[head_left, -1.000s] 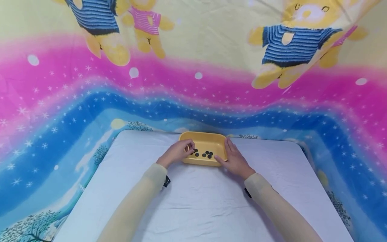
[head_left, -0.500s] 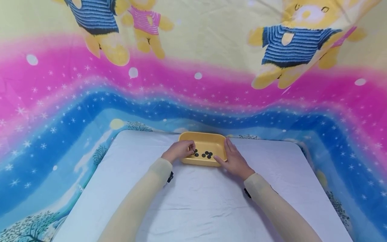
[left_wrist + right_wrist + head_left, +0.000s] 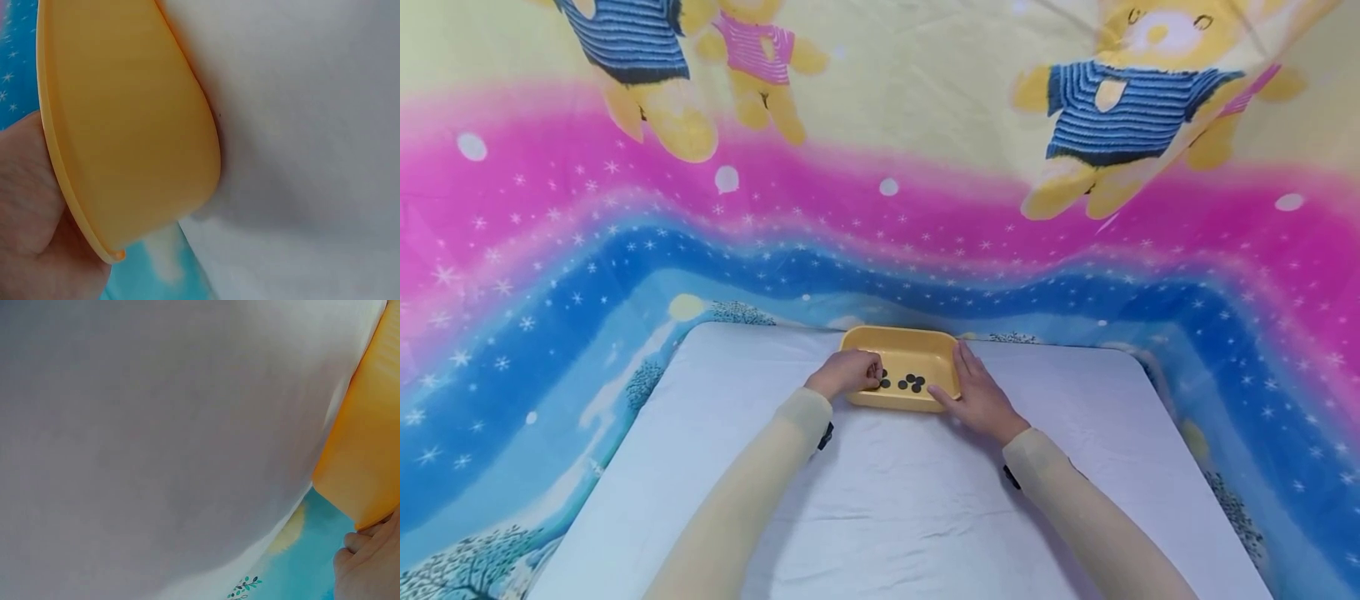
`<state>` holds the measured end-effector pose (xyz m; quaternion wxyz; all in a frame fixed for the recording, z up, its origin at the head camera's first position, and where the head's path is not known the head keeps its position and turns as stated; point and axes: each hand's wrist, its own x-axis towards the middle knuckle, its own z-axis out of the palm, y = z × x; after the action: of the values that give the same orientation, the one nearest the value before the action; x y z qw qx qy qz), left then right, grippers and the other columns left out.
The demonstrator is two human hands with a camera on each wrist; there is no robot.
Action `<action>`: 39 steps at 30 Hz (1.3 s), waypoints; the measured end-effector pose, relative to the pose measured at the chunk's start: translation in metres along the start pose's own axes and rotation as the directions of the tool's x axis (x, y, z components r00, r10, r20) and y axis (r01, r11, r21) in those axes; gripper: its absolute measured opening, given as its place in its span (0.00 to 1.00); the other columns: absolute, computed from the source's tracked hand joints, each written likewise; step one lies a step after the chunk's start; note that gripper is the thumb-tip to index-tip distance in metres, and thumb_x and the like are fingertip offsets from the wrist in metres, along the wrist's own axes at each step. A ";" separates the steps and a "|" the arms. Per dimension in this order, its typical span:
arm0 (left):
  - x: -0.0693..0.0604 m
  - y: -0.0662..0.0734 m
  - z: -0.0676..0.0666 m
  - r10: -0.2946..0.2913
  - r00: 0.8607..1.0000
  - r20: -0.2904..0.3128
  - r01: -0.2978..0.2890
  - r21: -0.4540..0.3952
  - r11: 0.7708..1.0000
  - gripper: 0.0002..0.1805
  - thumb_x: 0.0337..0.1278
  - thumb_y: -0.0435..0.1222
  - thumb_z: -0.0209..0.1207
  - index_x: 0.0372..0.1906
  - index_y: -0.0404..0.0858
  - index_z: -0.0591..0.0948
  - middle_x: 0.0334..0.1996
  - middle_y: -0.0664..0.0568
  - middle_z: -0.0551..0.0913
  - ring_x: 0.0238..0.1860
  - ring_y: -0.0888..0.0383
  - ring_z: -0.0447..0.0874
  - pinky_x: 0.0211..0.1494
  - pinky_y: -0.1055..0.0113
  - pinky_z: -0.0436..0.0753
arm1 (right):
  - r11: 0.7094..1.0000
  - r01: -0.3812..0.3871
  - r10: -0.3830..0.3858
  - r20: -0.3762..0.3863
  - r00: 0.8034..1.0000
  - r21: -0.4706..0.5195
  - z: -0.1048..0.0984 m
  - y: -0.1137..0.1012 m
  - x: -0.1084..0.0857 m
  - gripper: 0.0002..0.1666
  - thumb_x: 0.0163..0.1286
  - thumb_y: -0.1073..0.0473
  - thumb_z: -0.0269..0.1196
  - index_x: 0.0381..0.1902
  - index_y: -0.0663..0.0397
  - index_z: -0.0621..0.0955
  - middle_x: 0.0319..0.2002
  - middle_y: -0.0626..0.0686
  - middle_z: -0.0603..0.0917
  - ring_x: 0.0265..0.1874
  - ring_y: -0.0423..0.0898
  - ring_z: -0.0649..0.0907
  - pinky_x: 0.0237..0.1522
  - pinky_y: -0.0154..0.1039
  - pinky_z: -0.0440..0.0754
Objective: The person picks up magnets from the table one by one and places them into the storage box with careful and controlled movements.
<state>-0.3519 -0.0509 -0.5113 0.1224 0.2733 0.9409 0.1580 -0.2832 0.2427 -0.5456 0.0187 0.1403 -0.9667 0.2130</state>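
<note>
A yellow plastic tray with raised sides stands at the far edge of the white-covered table. Several small round black pieces lie on its floor. My left hand reaches over the tray's left side, its fingers curled down at the leftmost pieces. Whether a piece is between the fingertips is hidden. My right hand grips the tray's right end, thumb inside the front rim and fingers along the right side. In the left wrist view, part of the left hand shows behind the tray wall.
The white cloth covers the table in front of the tray. A printed curtain with bears and snowflakes rises directly behind the table and along its sides.
My left hand has moved slightly right and lower into the tray, its fingers more curled at the black pieces. My right hand and the tray have stayed nearly still.
</note>
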 end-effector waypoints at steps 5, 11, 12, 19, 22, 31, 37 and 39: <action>0.000 0.003 0.000 -0.019 1.000 0.019 0.018 0.014 1.000 0.05 0.76 0.39 0.65 0.38 0.49 0.84 0.33 0.60 0.83 0.35 0.60 0.79 0.48 0.62 0.80 | 1.000 -0.005 0.005 0.007 1.000 -0.013 0.000 0.000 0.000 0.66 0.77 0.19 0.49 0.88 0.58 0.39 0.88 0.54 0.33 0.87 0.58 0.44 0.86 0.57 0.48; 0.000 0.006 -0.002 -0.029 0.999 0.026 0.028 0.040 0.999 0.06 0.76 0.38 0.65 0.37 0.48 0.84 0.33 0.60 0.84 0.35 0.60 0.79 0.48 0.60 0.80 | 1.000 0.009 -0.009 -0.012 1.000 -0.008 0.000 0.001 0.001 0.66 0.77 0.20 0.49 0.88 0.60 0.40 0.88 0.55 0.34 0.87 0.59 0.44 0.86 0.58 0.49; 0.000 0.006 -0.002 -0.031 0.999 0.027 0.029 0.045 0.999 0.06 0.76 0.38 0.65 0.37 0.48 0.84 0.33 0.60 0.84 0.35 0.60 0.79 0.47 0.60 0.81 | 1.000 0.013 -0.013 -0.015 1.000 -0.006 0.000 0.002 0.001 0.66 0.77 0.20 0.50 0.88 0.60 0.40 0.88 0.56 0.35 0.87 0.59 0.45 0.86 0.58 0.49; 0.004 0.006 0.001 -0.030 0.999 0.023 0.028 0.096 0.995 0.07 0.76 0.37 0.62 0.36 0.49 0.83 0.35 0.61 0.84 0.36 0.60 0.79 0.45 0.60 0.80 | 1.000 0.011 -0.011 -0.015 1.000 -0.005 0.000 0.000 0.000 0.66 0.78 0.21 0.51 0.88 0.60 0.40 0.88 0.56 0.35 0.87 0.58 0.44 0.86 0.56 0.48; 0.005 0.006 0.002 -0.035 0.999 0.024 0.033 0.097 0.995 0.08 0.77 0.37 0.63 0.36 0.50 0.82 0.34 0.61 0.83 0.36 0.60 0.79 0.44 0.61 0.79 | 1.000 0.007 -0.007 -0.013 1.000 0.009 -0.003 -0.003 -0.001 0.65 0.78 0.22 0.52 0.88 0.61 0.41 0.88 0.56 0.35 0.87 0.58 0.45 0.86 0.56 0.48; 0.006 0.006 0.003 -0.038 0.999 0.018 0.036 0.126 0.991 0.07 0.76 0.40 0.65 0.36 0.49 0.82 0.32 0.61 0.83 0.36 0.60 0.79 0.45 0.60 0.80 | 1.000 0.012 -0.012 -0.021 1.000 0.012 -0.003 -0.003 0.000 0.66 0.77 0.21 0.51 0.88 0.61 0.42 0.88 0.57 0.35 0.87 0.59 0.45 0.86 0.58 0.50; 0.007 0.007 0.003 -0.053 0.998 0.026 0.049 0.138 0.989 0.08 0.76 0.41 0.65 0.36 0.50 0.82 0.32 0.61 0.82 0.36 0.60 0.79 0.46 0.61 0.80 | 1.000 0.011 -0.010 -0.020 1.000 0.003 -0.001 -0.003 -0.001 0.66 0.77 0.19 0.50 0.88 0.61 0.42 0.88 0.56 0.35 0.87 0.59 0.46 0.85 0.58 0.51; 0.007 0.007 0.003 -0.045 0.999 0.021 0.042 0.135 0.990 0.08 0.76 0.40 0.65 0.36 0.50 0.82 0.32 0.61 0.83 0.37 0.60 0.79 0.45 0.61 0.81 | 1.000 0.008 -0.009 -0.019 1.000 -0.006 -0.002 -0.002 -0.001 0.66 0.77 0.19 0.49 0.88 0.61 0.42 0.88 0.56 0.35 0.87 0.59 0.46 0.86 0.57 0.50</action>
<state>-0.3535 -0.0408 -0.5126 0.1185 0.2623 0.9536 0.0883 -0.2819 0.2414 -0.5432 0.0290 0.1423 -0.9665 0.2116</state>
